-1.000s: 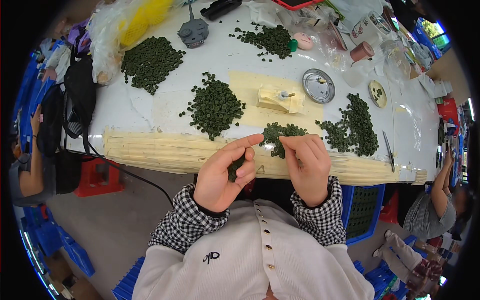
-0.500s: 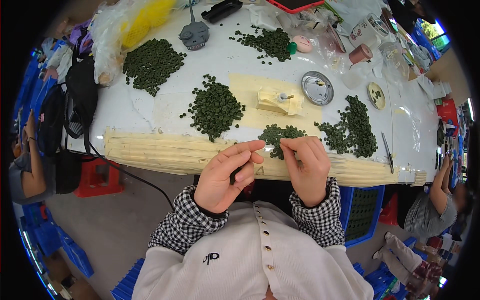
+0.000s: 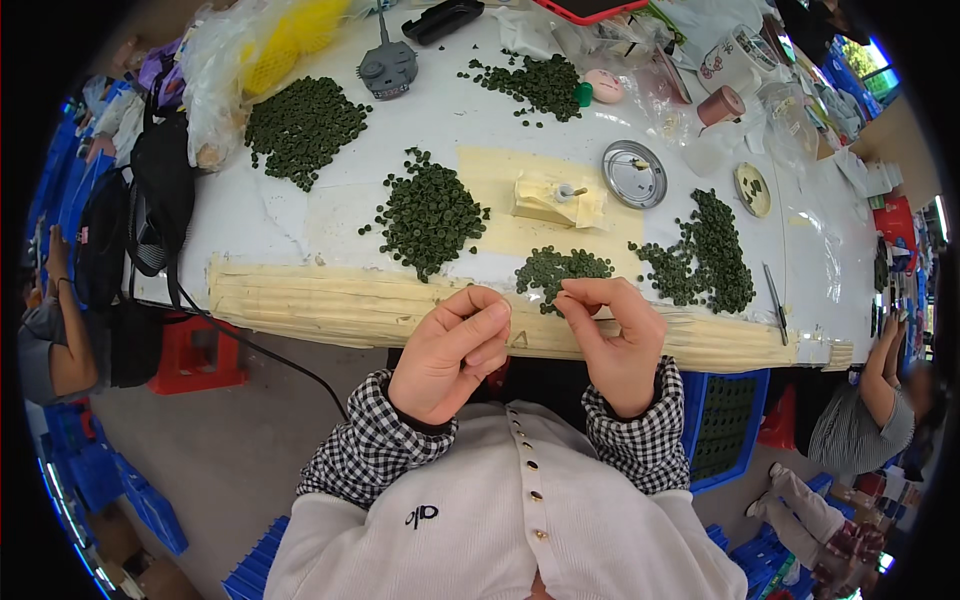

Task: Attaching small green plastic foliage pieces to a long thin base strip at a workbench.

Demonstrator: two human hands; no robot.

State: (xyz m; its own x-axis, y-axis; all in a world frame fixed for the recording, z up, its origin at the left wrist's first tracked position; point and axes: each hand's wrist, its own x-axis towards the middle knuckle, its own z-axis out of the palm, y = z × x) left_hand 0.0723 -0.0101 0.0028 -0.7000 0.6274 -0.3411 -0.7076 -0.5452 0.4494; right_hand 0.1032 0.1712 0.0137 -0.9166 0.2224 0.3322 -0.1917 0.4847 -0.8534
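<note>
My left hand (image 3: 445,355) is held just off the table's front edge, thumb pressed to the forefinger and the other fingers curled in. Facing it, my right hand (image 3: 618,345) pinches thumb and forefinger together in front of a small pile of round dark-green pieces (image 3: 562,272). Whatever lies in either pinch is too small or hidden to make out. A larger heap of green pieces (image 3: 430,222) sits beyond my left hand, and another heap (image 3: 715,255) is to the right. Behind the small pile stands a tape-covered block (image 3: 545,203) with a metal peg (image 3: 570,192).
Farther back are two more green heaps (image 3: 305,130) (image 3: 545,88), a grey model tank turret (image 3: 388,70) and a round metal lid (image 3: 634,175). A slim pen-like tool (image 3: 775,305) lies at the right. Below the table edge is a blue crate (image 3: 722,425). Other people sit at both sides.
My left forefinger has bent in from pointing outward, closing against the thumb. My hands have drawn slightly apart, and my right hand remains pinched.
</note>
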